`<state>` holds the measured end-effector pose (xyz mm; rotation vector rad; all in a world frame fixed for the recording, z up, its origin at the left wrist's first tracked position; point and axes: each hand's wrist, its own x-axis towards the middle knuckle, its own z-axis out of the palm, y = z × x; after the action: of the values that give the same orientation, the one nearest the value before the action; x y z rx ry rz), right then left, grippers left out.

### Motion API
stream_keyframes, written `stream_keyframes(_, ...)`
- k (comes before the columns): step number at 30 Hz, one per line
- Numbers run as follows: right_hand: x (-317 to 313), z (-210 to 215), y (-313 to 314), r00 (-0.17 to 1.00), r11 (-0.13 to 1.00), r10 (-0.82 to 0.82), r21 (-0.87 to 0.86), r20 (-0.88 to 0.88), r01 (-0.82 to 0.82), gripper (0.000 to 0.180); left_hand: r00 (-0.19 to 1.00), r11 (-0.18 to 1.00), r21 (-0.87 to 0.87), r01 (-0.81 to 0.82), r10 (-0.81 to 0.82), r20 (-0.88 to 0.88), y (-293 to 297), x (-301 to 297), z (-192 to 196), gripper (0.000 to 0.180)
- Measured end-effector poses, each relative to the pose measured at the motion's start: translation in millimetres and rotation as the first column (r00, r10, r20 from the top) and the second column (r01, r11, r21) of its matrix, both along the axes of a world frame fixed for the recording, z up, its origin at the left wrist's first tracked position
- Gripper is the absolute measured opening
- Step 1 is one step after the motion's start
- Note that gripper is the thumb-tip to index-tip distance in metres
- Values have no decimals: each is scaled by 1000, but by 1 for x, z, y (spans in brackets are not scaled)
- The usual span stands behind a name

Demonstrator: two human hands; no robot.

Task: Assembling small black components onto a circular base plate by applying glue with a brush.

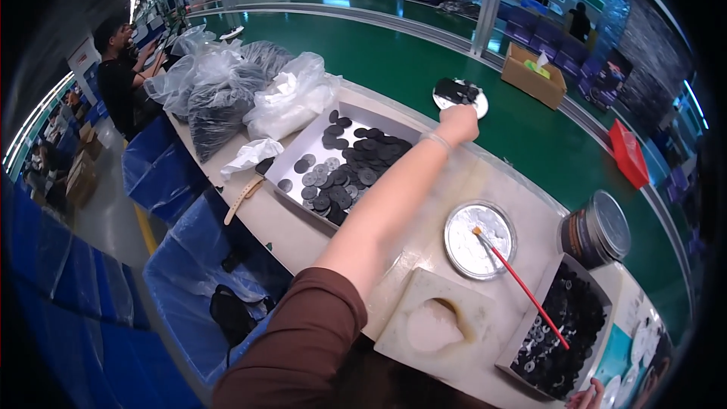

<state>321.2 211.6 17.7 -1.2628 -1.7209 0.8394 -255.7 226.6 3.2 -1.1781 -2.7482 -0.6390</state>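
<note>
My left arm, in a brown sleeve, stretches across the table, and my left hand is closed at the near rim of a round white dish on the green conveyor. Dark parts lie on that dish. What the fingers pinch is hidden behind the hand. Only part of my right hand shows at the lower right edge, beside a box of small black parts; its grip is unclear. A red-handled brush rests across a round tin of white paste and the box.
Under my left forearm stands a tray of black discs. Plastic bags sit at its far left. A pale block with a hollow lies nearby. A metal can, cardboard box and red bin are at the right; blue bins left.
</note>
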Motion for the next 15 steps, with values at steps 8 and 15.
stream_keyframes(8, 56, -26, -21, 995, 991, 0, 132, -101, 13, 18, 878, 869, 151, 471, -478, 14, -63, 96, 33, 21)
stream_keyframes(15, 96, -63, -59, 869, 908, 307, -155, -388, -390, 43, 674, 691, 75, 719, -720, 166, -192, 229, 31, 23)
